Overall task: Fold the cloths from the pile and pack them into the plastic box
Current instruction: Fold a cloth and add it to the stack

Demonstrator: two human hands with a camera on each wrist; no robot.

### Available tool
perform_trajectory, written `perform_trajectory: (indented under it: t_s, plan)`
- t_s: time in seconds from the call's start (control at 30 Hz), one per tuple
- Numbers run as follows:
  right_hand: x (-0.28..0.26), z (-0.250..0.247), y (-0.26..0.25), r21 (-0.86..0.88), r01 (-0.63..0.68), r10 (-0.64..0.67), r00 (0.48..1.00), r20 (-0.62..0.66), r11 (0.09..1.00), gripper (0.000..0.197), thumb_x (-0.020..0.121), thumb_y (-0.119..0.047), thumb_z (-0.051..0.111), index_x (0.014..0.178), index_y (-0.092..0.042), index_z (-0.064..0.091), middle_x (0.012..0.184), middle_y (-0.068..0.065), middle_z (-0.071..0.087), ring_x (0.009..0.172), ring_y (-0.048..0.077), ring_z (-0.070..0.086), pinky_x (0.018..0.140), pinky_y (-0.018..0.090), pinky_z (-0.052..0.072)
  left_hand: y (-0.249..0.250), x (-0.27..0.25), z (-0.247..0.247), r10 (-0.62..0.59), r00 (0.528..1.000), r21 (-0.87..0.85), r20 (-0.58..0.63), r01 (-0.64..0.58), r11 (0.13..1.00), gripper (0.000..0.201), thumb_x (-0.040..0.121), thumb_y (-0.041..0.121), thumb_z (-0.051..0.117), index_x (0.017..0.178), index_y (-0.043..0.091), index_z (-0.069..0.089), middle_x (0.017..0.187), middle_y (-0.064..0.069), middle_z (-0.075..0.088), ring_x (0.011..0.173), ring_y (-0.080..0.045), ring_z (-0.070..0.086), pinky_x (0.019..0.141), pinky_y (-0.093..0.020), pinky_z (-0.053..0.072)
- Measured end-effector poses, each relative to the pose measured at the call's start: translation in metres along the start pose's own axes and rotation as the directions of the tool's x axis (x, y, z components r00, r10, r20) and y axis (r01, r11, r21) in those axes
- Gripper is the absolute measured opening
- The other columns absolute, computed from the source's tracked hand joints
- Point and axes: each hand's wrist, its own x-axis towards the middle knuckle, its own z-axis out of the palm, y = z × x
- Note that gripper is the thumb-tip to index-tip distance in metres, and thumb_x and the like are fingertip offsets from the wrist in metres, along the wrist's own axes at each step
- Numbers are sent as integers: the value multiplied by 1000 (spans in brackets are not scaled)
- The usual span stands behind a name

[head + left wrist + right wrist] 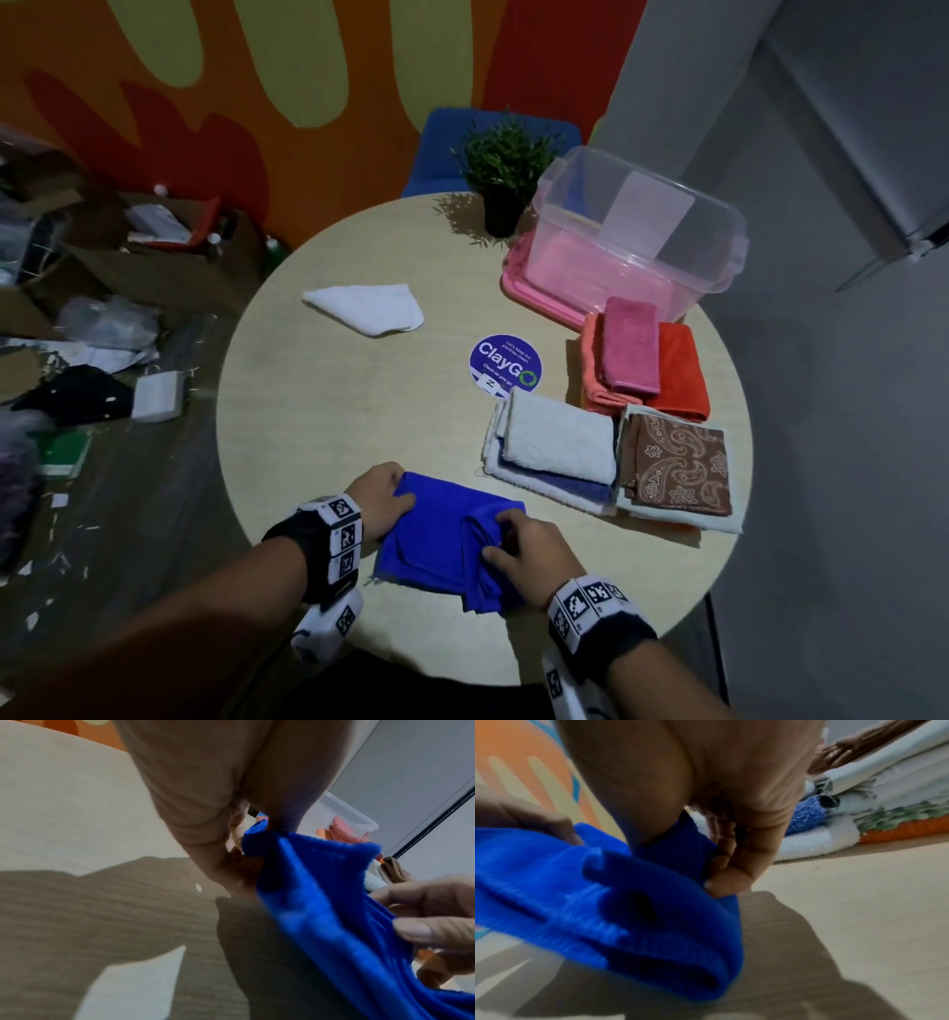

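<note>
A bright blue cloth lies partly folded near the front edge of the round table. My left hand pinches its far left corner. My right hand grips the bunched right side of the blue cloth, thumb on top and fingers curled under. The clear plastic box stands open at the back right on its pink lid. Between the box and me lie folded cloths: a pink one on orange ones, a white towel on a blue one, and a brown paisley cloth.
One white cloth lies alone at the table's back left. A potted plant stands beside the box, with a blue chair behind it. A round purple sticker marks the table's middle. Boxes and clutter cover the floor to the left.
</note>
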Motion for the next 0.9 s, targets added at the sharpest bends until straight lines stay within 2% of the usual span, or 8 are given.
perform_trajectory:
  t_s: [0.13,0.23,0.4,0.57,0.67,0.73,0.83,0.9]
  plan:
    - [-4,-4,-3,110,-80,93,989,-113,991,61,83,-63,62,125,-21,45,114,2,62,101,21,60,83,31,48,8,-7,0,7,1000,-42,-2,-7,999,13,92,20,59,86,16,48,92,-15,64,74,-25,60,61,-30,42]
    - [-3,-1,-14,100,-119,130,984,-118,988,82,70,-73,67,127,-21,38,115,-1,59,104,24,61,77,29,45,17,-10,2,16,1000,-75,1,-16,997,14,90,20,59,83,17,47,79,-7,61,63,-20,56,51,-26,39]
    - [8,-3,-8,49,-210,216,958,-187,976,49,84,-27,69,121,-17,40,111,9,62,99,29,63,79,34,50,24,-12,-7,-10,1000,-131,-23,7,991,15,87,18,62,81,14,49,74,-3,58,63,-19,56,54,-25,39]
    - [11,-15,-7,3,-220,212,934,-286,976,33,88,-21,64,114,-12,46,109,11,63,100,30,63,78,34,49,35,-16,-10,14,1000,-163,-26,-18,986,15,84,14,62,80,14,48,66,-2,53,59,-18,50,54,-25,37]
    - [14,-7,-22,26,-96,99,979,-179,995,43,88,-40,67,117,-14,48,111,7,62,101,27,61,78,32,47,40,-17,-5,19,1000,-161,-16,-21,987,13,84,14,62,82,14,49,66,-4,56,57,-19,53,50,-23,39]
    - [15,1,-31,30,-25,27,997,-76,999,47,93,-50,56,123,-14,51,112,9,64,101,27,61,79,32,46,39,-17,-3,0,1000,-162,-21,-3,987,12,83,15,63,84,13,51,68,-6,60,56,-21,56,48,-25,42]
    - [14,-1,-33,92,-8,11,1000,-28,996,41,104,-40,36,126,-11,56,121,15,64,110,31,58,88,33,42,41,-21,-4,1,1000,-211,9,1,978,13,85,14,63,87,11,51,64,-9,61,51,-22,56,48,-28,43]
    - [15,-7,-26,224,-34,38,999,-13,974,47,105,-43,27,108,-11,61,114,17,67,106,33,61,88,35,43,49,-28,4,50,995,-343,89,-16,939,13,91,16,64,91,9,54,63,-8,62,48,-18,55,47,-26,43]
